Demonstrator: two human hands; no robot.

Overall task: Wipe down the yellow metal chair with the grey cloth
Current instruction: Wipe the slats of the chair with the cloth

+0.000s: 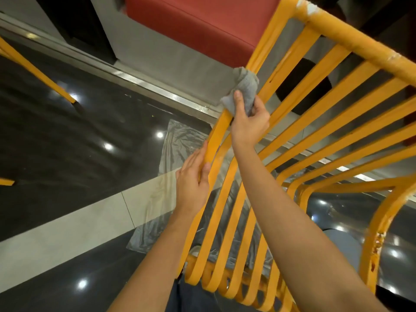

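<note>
The yellow metal chair [319, 122] is tipped over and fills the right half of the view, its slats fanning away from me. My right hand [248, 122] presses the grey cloth [246, 86], which is wrapped around the outermost left slat high up. Lower on that same slat my left hand [193, 183] grips the bar, fingers curled around it. Paint is chipped white along the top rail and rusted on the right leg.
A clear plastic sheet [180, 140] lies on the glossy dark floor under the chair. A red cushioned seat [202, 25] sits beyond. Another yellow chair leg [38, 70] slants at the left. A pale tile strip [67, 230] crosses the floor.
</note>
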